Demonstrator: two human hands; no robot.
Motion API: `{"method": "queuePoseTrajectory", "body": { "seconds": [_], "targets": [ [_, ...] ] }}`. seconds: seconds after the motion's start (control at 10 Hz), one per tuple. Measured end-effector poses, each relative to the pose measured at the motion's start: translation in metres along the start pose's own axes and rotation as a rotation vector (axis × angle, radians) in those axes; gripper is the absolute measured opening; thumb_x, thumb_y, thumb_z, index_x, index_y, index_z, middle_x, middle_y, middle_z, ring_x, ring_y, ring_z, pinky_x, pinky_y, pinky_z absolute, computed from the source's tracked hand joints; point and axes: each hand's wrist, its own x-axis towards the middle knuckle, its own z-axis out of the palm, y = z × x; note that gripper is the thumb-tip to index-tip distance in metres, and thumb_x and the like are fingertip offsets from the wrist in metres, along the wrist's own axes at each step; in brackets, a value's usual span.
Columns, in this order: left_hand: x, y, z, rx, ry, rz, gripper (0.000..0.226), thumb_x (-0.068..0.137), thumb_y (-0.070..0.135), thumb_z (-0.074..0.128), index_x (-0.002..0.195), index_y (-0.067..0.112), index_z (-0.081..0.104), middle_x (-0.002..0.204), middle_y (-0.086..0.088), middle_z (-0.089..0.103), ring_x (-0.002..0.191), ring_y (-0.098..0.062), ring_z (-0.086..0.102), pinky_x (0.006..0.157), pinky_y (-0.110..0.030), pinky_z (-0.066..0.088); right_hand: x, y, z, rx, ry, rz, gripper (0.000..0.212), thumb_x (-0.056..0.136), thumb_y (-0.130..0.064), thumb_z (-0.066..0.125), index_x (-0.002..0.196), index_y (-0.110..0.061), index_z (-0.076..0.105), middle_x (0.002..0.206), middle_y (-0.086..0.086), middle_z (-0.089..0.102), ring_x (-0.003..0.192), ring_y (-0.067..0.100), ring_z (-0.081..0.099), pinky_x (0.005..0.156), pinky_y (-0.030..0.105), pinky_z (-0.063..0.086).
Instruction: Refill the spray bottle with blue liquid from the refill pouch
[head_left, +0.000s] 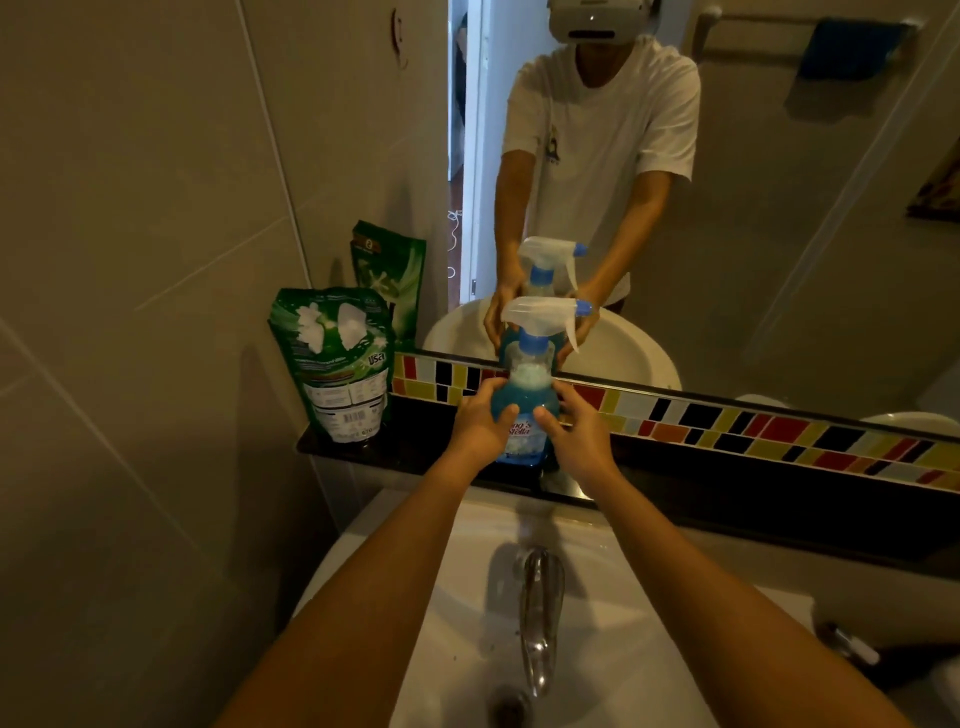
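Note:
A clear spray bottle with blue liquid and foam inside stands upright on the dark shelf below the mirror. Its white trigger head with a blue nozzle is on, pointing right. My left hand wraps the bottle's left side and my right hand its right side, thumbs across the label. The green refill pouch stands upright on the shelf to the left, apart from my hands.
A white sink with a chrome tap lies below my arms. The mirror above a coloured tile strip reflects a person, the bottle and the pouch. A tiled wall closes the left side.

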Motion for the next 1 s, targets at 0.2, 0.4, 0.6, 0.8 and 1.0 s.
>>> {"method": "queuePoseTrajectory", "body": {
  "seconds": [0.2, 0.4, 0.6, 0.8, 1.0],
  "targets": [
    [-0.003, -0.026, -0.055, -0.008, 0.117, -0.06, 0.041, 0.096, 0.02, 0.055, 0.136, 0.012, 0.048, 0.132, -0.017, 0.056, 0.119, -0.031, 0.056, 0.096, -0.039, 0.048, 0.005, -0.022, 0.062, -0.047, -0.08, -0.073, 0.044, 0.091, -0.019, 0.061, 0.134, -0.018, 0.05, 0.126, 0.005, 0.061, 0.113, 0.019, 0.059, 0.093, 0.041, 0.053],
    [-0.002, -0.056, -0.106, 0.049, 0.205, -0.144, 0.044, 0.097, 0.024, 0.052, 0.14, 0.015, 0.045, 0.14, -0.016, 0.051, 0.129, -0.034, 0.047, 0.106, -0.048, 0.041, 0.008, -0.043, 0.122, -0.003, -0.125, -0.063, 0.047, 0.091, -0.012, 0.059, 0.137, -0.015, 0.048, 0.131, 0.009, 0.059, 0.116, 0.016, 0.056, 0.095, 0.032, 0.05],
    [-0.004, -0.068, -0.126, -0.046, 0.262, -0.188, 0.044, 0.097, 0.021, 0.053, 0.14, 0.016, 0.046, 0.142, -0.015, 0.05, 0.132, -0.035, 0.043, 0.109, -0.049, 0.04, 0.008, -0.054, 0.151, -0.021, -0.107, -0.038, 0.046, 0.093, -0.012, 0.056, 0.138, -0.017, 0.047, 0.131, 0.007, 0.058, 0.119, 0.02, 0.056, 0.086, 0.02, 0.045],
    [-0.014, -0.067, -0.118, -0.069, 0.331, -0.17, 0.044, 0.099, 0.023, 0.049, 0.142, 0.016, 0.043, 0.144, -0.017, 0.045, 0.133, -0.035, 0.042, 0.111, -0.045, 0.038, 0.002, -0.052, 0.147, -0.064, -0.178, -0.07, 0.053, 0.095, -0.013, 0.054, 0.145, -0.019, 0.038, 0.14, 0.006, 0.053, 0.126, 0.02, 0.052, 0.09, 0.02, 0.044],
    [-0.036, -0.056, -0.088, -0.035, 0.53, -0.18, 0.052, 0.101, 0.022, 0.043, 0.15, 0.019, 0.027, 0.154, -0.016, 0.021, 0.134, -0.036, 0.038, 0.105, -0.045, 0.039, -0.005, -0.035, 0.118, -0.148, -0.179, -0.078, 0.056, 0.095, -0.022, 0.053, 0.147, -0.028, 0.033, 0.146, 0.006, 0.047, 0.131, 0.024, 0.046, 0.106, 0.043, 0.043]
  ]
}}
